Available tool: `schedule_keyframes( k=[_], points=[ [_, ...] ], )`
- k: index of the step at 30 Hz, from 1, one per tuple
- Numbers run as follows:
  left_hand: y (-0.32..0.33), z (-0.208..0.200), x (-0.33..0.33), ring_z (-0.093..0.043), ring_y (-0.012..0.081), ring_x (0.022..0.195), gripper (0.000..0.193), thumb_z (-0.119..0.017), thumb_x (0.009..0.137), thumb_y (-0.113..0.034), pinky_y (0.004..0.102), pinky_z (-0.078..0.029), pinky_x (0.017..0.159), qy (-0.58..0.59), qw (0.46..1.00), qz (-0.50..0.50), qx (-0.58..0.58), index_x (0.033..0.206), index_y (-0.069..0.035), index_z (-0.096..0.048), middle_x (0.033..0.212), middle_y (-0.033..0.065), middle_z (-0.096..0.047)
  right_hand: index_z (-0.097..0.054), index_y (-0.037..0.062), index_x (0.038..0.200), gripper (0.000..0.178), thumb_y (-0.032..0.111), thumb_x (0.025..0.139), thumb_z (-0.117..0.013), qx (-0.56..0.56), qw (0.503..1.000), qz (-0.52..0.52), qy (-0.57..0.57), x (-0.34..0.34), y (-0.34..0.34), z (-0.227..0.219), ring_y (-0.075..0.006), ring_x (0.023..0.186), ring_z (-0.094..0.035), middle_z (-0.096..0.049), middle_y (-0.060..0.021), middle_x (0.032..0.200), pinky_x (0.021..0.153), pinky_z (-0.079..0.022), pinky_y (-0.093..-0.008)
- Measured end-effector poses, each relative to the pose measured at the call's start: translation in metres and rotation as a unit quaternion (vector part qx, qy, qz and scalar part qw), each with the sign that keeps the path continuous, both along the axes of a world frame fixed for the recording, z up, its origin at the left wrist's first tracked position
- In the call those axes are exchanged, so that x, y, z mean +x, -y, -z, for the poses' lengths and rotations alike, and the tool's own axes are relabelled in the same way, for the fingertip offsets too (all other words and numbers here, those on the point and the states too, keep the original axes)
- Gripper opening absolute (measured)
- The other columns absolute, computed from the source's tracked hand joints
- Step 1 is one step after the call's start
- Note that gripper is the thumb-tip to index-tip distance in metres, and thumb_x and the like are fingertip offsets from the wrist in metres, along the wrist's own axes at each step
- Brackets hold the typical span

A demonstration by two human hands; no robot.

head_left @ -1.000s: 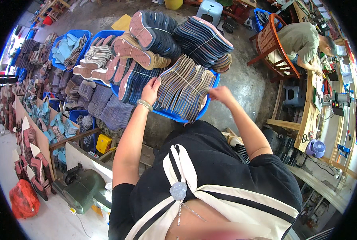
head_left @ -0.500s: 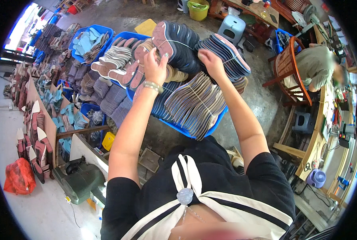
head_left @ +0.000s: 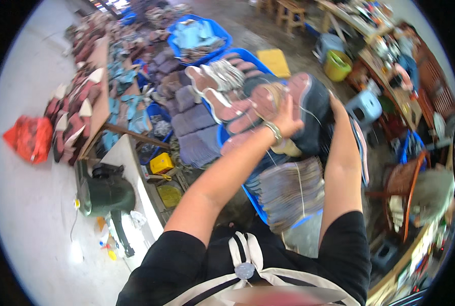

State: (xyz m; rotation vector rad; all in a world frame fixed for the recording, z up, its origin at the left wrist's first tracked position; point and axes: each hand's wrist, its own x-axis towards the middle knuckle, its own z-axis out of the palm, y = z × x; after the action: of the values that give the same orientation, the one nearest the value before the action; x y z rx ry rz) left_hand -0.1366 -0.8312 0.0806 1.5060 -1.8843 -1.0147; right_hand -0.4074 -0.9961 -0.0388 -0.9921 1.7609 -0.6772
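Both hands are at a string-tied bundle of dark shoe soles [head_left: 316, 115] with a pinkish end face, blurred by motion. My left hand [head_left: 287, 121] presses against its near left end, thumb spread from the fingers. My right hand [head_left: 338, 104] is against the far right side, its fingertips partly hidden. Beneath and in front, a tied stack of grey-brown soles [head_left: 291, 191] sits in a blue basket [head_left: 258, 204]. Left of the hands, pinkish soles [head_left: 237, 115] and white-edged soles [head_left: 220, 76] lie in the same basket area.
A second blue basket [head_left: 226, 43] holds light-blue pieces. Stacked grey bundles [head_left: 199, 137] line the left side, beside a white table with a dark green machine [head_left: 108, 194] and a red bag [head_left: 29, 138]. At right stand a blue stool [head_left: 365, 106] and a wooden chair [head_left: 403, 191] with a person.
The view has swung right, so the baskets appear farther right and turned. My hands have come to opposite ends of the dark bundle; the right hand has left the neighbouring striped stack.
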Motion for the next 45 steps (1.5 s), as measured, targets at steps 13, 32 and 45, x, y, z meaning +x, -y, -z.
schedule_keyframes(
  k=[13, 32, 45],
  points=[
    [-0.05, -0.024, -0.021, -0.02, 0.043, 0.133, 0.096, -0.072, 0.072, -0.013, 0.0441, -0.021, 0.109, -0.061, 0.957, -0.019, -0.282, 0.145, -0.011, -0.009, 0.143, 0.0258, -0.015, -0.047, 0.0061, 0.129, 0.056, 0.048, 0.091, -0.048, -0.195, 0.862, 0.128, 0.451, 0.073, -0.096, -0.067, -0.0228, 0.112, -0.051, -0.054, -0.0095, 0.121, 0.097, -0.039, -0.0332],
    [-0.42, -0.018, 0.192, -0.038, 0.0332, 0.127, 0.092, -0.082, 0.063, -0.025, 0.0464, -0.031, 0.103, -0.115, 0.913, -0.334, -0.205, 0.131, 0.004, -0.028, 0.134, 0.0247, -0.037, -0.054, 0.007, 0.116, 0.041, 0.039, 0.093, -0.043, -0.018, 0.848, -0.202, 0.489, 0.451, -0.404, -0.098, -0.0205, 0.112, -0.048, -0.055, -0.0082, 0.114, 0.098, -0.036, -0.0354],
    [-0.846, 0.164, 0.168, -0.057, 0.0199, 0.075, 0.05, -0.067, 0.079, -0.028, 0.0345, -0.05, 0.068, -0.477, 0.496, -0.72, -0.091, 0.112, -0.001, -0.041, 0.09, 0.0097, -0.055, -0.045, -0.0003, 0.121, 0.064, 0.038, 0.075, -0.068, -0.254, 0.438, -0.835, 0.215, 0.595, -0.783, -0.104, -0.0389, 0.105, -0.048, -0.049, -0.024, 0.114, 0.092, -0.04, -0.0428]
  ],
)
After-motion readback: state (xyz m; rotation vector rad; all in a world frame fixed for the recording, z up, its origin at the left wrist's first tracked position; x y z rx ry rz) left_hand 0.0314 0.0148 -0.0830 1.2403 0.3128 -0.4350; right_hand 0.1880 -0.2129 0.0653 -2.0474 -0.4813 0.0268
